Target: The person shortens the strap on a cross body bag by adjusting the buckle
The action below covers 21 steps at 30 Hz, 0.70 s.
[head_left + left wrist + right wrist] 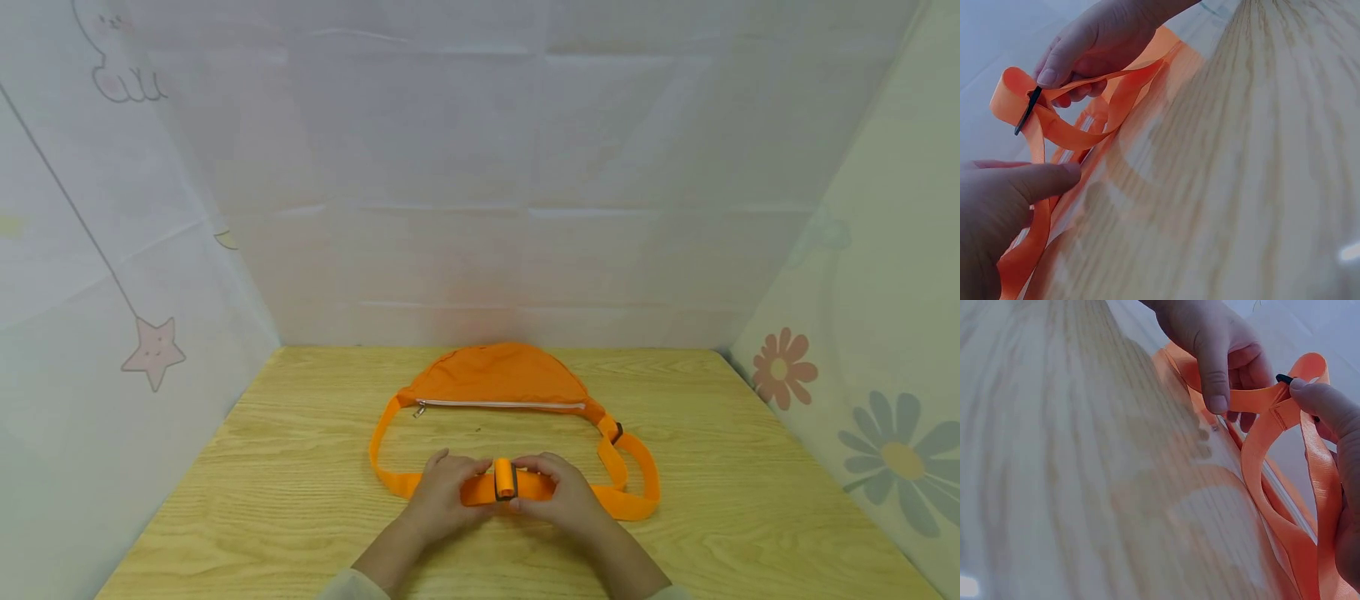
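An orange waist bag (pixel 502 375) lies toward the back of the table, its orange strap (pixel 633 505) looping forward to both hands. Mid-strap is a black slide buckle (pixel 1027 112), with a short loop of webbing (pixel 503 477) standing up through it. My left hand (pixel 442 498) holds the webbing left of the buckle, between thumb and fingers. On the other side, my right hand (pixel 561 496) pinches the buckle's edge, its thumb (pixel 1319 400) on the black bar and the strap running under the palm. Some fingertips are hidden behind the strap.
The wood-grain table (pixel 300 517) has a glossy surface. A white zipper (pixel 498 405) with a metal pull (pixel 419 409) runs along the bag's front edge. A second dark buckle (pixel 617 432) sits on the strap's right side. Printed sheets (pixel 480 167) enclose the back and sides.
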Available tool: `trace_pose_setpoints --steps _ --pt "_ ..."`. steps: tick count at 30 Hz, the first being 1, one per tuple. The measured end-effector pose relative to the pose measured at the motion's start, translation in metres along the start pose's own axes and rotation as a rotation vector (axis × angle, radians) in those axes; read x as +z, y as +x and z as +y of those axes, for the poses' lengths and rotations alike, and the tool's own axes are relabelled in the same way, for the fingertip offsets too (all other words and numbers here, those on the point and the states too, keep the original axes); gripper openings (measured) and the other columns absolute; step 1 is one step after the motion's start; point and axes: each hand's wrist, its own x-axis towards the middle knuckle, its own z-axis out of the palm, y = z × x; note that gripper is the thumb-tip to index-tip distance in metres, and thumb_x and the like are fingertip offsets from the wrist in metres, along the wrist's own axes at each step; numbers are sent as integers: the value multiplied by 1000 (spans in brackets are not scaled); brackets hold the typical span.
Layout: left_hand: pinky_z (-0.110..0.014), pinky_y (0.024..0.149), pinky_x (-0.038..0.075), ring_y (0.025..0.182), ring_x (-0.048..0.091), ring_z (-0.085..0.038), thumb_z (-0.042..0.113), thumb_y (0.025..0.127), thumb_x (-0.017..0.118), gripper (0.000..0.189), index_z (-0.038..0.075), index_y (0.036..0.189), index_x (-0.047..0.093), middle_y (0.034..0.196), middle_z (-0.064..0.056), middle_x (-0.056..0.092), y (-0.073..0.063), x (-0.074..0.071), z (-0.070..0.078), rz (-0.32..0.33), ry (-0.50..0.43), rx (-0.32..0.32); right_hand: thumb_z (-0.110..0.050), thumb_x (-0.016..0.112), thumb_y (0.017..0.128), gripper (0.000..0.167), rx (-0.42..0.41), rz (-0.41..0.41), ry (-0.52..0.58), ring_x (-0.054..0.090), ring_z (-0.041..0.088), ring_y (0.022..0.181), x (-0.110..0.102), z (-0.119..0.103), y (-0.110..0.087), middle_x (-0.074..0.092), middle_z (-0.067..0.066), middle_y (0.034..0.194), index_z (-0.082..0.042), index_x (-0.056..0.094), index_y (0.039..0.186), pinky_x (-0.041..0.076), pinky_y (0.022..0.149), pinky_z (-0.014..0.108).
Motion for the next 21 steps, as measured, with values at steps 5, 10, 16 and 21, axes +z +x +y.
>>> trace_pose_setpoints --steps 5,10,16,21 --pt "-50 106 35 105 65 -15 44 77 80 50 16 117 71 108 6 74 0 -1 -3 7 72 -15 -37 83 76 44 32 -5 -18 58 15 106 0 0 1 66 -4 112 -26 68 116 47 89 26" --pt "-42 104 36 108 62 -14 44 75 82 51 18 117 70 113 7 71 -3 -6 -15 -51 -6 -62 -40 83 76 46 21 -23 -64 59 18 108 1 5 4 66 -6 113 -26 68 118 47 92 31" --pt "-42 99 41 105 61 -17 44 75 81 52 16 117 71 110 4 71 -5 -7 -22 -95 -70 -82 -45 81 77 50 25 -64 -98 59 22 114 7 13 10 66 -5 120 -25 67 121 47 96 44" --pt "-39 98 47 106 60 -18 44 77 80 54 13 120 70 111 3 68 -5 -8 -21 -119 -161 -113 -46 81 76 51 16 -53 -117 59 21 114 10 14 11 66 -6 120 -25 67 121 47 96 42"
